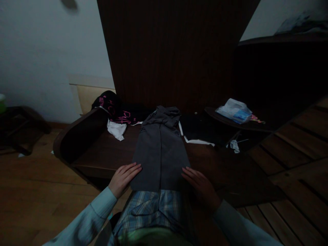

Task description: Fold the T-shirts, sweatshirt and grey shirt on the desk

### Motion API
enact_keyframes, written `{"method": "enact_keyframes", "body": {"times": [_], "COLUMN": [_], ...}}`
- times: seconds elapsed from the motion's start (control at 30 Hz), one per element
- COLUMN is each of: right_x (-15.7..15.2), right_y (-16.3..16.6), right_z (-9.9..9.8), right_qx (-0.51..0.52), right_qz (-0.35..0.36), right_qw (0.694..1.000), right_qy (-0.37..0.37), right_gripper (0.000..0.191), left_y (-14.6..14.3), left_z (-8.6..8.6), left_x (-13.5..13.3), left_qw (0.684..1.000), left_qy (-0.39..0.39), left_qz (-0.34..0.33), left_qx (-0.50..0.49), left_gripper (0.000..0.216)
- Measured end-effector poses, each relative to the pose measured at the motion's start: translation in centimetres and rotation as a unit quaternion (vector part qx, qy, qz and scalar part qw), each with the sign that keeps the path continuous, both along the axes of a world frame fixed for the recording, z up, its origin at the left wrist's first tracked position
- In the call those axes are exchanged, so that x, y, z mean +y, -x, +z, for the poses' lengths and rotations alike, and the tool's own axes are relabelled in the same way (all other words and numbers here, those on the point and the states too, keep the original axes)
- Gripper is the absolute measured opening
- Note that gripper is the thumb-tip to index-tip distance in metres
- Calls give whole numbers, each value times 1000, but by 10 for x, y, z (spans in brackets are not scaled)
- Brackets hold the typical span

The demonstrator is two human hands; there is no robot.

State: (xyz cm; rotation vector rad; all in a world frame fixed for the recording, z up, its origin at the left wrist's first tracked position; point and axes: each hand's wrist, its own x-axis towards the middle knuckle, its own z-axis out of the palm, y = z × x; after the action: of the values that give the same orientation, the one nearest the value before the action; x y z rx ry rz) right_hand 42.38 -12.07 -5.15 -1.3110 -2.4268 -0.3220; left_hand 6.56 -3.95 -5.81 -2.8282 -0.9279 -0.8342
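A dark grey garment [161,153] lies stretched toward me, with a line down its middle and its far end bunched up; its exact kind is unclear. Its near edge reaches over my lap. On its left edge rest the straight fingers of my left hand [124,177], lying flat. Opposite, my right hand [201,184] has its outstretched fingers on the right edge, in deeper shadow. Neither thumb shows clearly. Black cloth with pink lettering [123,117] and a white cloth [116,129] lie beyond on the left. A black item with a white border [198,130] lies to the right.
The dark wooden bench [102,150] has a curved left arm [66,136]. A white and blue plastic packet [235,111] sits on a small shelf at right. Behind rises a tall dark panel [174,51]. A dark stool [23,126] stands far left.
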Motion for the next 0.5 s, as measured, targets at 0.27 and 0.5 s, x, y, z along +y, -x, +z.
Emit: {"method": "enact_keyframes", "body": {"times": [0.27, 0.5], "right_x": [-3, -24], "right_y": [-1, -3], "right_z": [20, 54], "right_qx": [129, 187], "right_qz": [25, -16], "right_qw": [991, 980], "right_qy": [34, 68], "right_gripper": [41, 30], "left_y": [-3, -15], "left_z": [25, 74], "left_x": [-4, -31], "left_qw": [990, 955], "left_qy": [103, 248], "left_qz": [-11, -79], "left_qx": [-95, -141], "left_gripper": [36, 43]}}
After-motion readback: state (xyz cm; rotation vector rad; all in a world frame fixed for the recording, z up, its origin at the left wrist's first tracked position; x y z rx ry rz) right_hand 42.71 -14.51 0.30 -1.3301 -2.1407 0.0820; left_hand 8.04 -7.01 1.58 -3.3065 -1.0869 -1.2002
